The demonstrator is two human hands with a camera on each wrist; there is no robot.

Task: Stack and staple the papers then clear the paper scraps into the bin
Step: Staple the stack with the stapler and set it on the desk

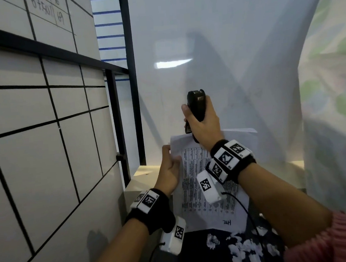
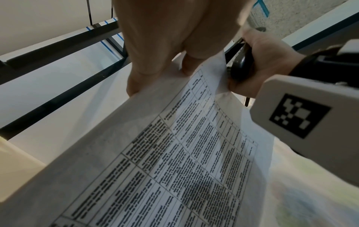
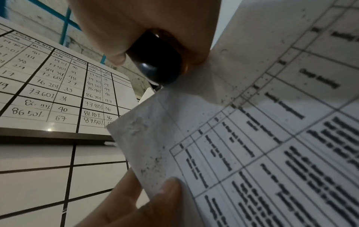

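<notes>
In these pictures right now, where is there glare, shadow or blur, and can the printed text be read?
Head view: a ceiling-light glare sits on the glossy white board, and arm shadows cross it; the papers are too small to read. Left wrist view: the left hand is close and soft. Right wrist view: the stapler is dark, and the print is smeared.

The place looked like an office or works-floor corner. A whiteboard [image 3: 58, 86] ruled into a black grid carried handwritten rows of percentages and counts under column headings. Below it another white ruled board [image 1: 36, 152] sat in a dark metal frame [image 1: 118, 122]. A rough concrete wall [image 3: 35, 23] with blue tape lines stood behind, and the printed papers [image 1: 204, 186] bore a table of text
</notes>
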